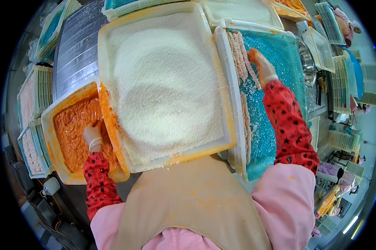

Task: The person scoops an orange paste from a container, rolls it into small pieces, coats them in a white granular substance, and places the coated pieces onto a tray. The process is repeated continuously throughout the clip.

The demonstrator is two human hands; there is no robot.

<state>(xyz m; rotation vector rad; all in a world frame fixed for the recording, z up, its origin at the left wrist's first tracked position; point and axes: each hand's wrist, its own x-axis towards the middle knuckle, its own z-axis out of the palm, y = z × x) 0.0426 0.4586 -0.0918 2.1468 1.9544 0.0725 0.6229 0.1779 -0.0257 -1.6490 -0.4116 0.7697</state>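
At 9 o'clock in the head view, the left hand (92, 134) is sunk to the fingertips in the orange mix (73, 129) of a smeared tub (50, 137); its fingers are curled, but whether they grip anything cannot be told. Toward 1 to 2 o'clock, the right hand (261, 66) reaches over the blue liner (261, 125) of a crate (231, 62), its fingertips right beside the coated strips (238, 54), which lie lengthwise along the crate's near wall at 1 o'clock; a lone strip (246, 125) lies at 3 o'clock. At that angle the fingertips are hard to make out, so a hold or a mere touch cannot be told apart. The likeliest trouble is wet orange carried into the crumbs (167, 71) at 11 o'clock, since the two tubs meet at a stained wall; drips there could make clumps. The right hand's orange-tinged fingers might rub the coating off finished strips, and those packed side by side could stick together. The red sleeve (288, 121), hanging low over the liner, could nudge the lone strip if drawn back carelessly. No brand, label or writing can be read on the tubs, crate or clothing.
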